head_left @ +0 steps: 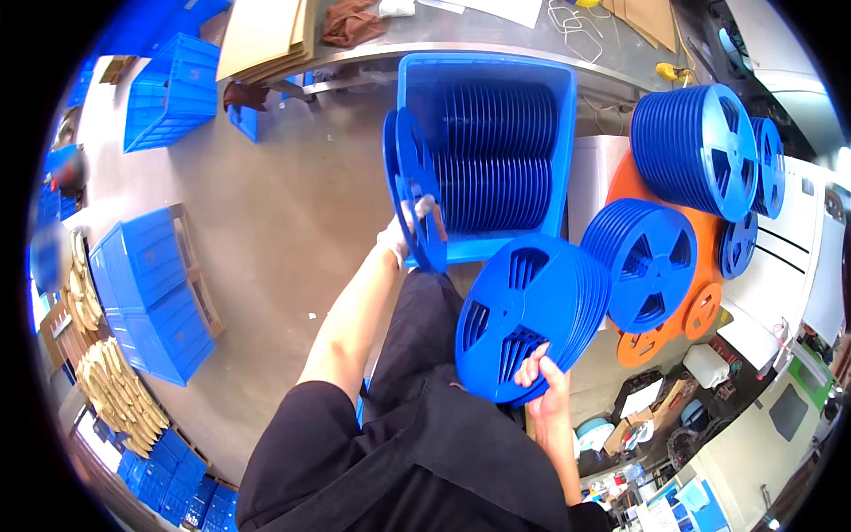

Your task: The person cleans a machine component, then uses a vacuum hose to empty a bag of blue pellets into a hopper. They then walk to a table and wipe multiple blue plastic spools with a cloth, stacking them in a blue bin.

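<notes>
Two hands are at work on blue reels. Nearest, the right hand [542, 381] has its fingers curled over an opening in the face of a blue reel stack [505, 312], low on the rim; whether it grips or merely steadies cannot be told. That stack is beside the person's lap, its slotted face turned to the left and its long axis running left to right, tilted slightly. It masks the near right corner of the blue bin [483, 249].

At the bin's left edge, the left hand [412, 222] is clasped on an upright blue reel [409, 146], seen nearly edge-on, its flat side facing sideways. Inside the bin, discs stand on edge in a near row [496, 191] and a far row [501, 120], each row's axis running left to right.

Right of the bin, an orange base [623, 182] carries a shorter blue stack [656, 273] toward its near edge and a longer blue stack [669, 146] toward its far edge. Print on the papers [660, 514] at lower right is too small to read.

Beyond the bin, cardboard [266, 35] and a brown cloth [353, 24] occupy the left end of a metal table [479, 40].
</notes>
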### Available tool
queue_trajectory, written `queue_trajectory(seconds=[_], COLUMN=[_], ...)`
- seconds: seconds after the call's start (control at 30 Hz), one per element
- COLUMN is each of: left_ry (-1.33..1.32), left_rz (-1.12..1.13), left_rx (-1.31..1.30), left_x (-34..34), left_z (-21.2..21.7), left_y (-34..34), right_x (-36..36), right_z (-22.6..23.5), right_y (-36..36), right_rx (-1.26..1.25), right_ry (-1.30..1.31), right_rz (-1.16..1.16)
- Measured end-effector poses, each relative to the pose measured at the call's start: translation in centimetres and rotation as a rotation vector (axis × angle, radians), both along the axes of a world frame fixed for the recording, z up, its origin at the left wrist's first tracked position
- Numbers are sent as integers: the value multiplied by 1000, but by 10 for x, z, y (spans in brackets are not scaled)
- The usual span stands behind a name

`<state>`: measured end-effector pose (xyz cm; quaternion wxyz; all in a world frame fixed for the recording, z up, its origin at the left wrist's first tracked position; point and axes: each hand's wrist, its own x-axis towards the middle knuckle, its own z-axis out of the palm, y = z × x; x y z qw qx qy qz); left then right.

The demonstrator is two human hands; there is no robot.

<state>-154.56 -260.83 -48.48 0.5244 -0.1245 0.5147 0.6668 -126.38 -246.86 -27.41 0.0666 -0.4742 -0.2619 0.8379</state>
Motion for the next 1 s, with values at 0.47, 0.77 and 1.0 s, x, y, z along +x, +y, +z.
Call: queue_trajectory(seconds=[0.47, 0.77, 1.0], left_ry=[-413, -109, -24], left_rz=[90, -43, -117], left_rx=[-27, -640, -486], left_x=[-127, -49, -19], left_z=[-155, -92, -6], left_y=[68, 19, -15], right_x=[-48, -65, -72], right_z=[-9, 9, 38], right_y=[1, 0, 31], right_rx=[-18, -33, 46], right_ry=[-312, -246, 153], right_rz=[-160, -201, -207])
